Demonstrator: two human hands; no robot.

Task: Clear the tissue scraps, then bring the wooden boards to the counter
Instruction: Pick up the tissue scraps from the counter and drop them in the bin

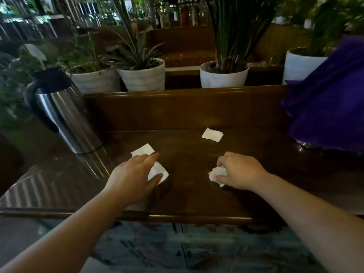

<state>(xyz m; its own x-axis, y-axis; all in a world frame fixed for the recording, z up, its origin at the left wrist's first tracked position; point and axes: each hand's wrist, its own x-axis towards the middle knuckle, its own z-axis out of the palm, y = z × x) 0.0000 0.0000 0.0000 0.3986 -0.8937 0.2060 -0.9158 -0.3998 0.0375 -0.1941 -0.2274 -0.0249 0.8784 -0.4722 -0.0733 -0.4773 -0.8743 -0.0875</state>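
Right grip (237, 170) clenches a crumpled tissue wad (216, 173). Left grip (136, 174) lies spread, pressing a flat tissue scrap (160, 171) on the tabletop (187, 184); another scrap (212, 134) sits at one o'clock.

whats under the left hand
A flat white tissue scrap lies under the left hand on the dark wooden table, its right edge showing between thumb and fingers. Another scrap peeks out beyond the fingertips. The palm hides the rest.

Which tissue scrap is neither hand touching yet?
The flat scrap lying alone farthest back. The right hand clutches a crumpled wad, and the left hand covers the two pieces at front left.
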